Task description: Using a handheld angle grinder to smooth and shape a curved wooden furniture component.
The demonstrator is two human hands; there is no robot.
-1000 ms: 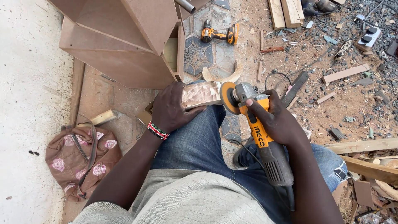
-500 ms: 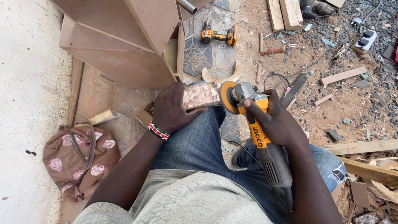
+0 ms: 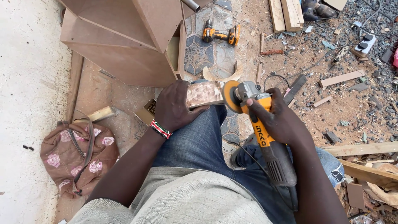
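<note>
A: Workpiece check — carved wood block (image 3: 204,93) on knee, left hand (image 3: 176,105) fingers wrapped over its near end.
B: Looks stiff, light, rough-faced; judge grip secure. Right hand (image 3: 275,120) fingers closed round angle grinder (image 3: 259,124), disc touching block's end.

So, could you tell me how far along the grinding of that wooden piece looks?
Partly done: the wooden piece already shows scooped marks across its visible top. In hand: the left hand pins it on the knee while the right hand holds the grinder, disc at its end. How much remains cannot be told under the hand.
</note>
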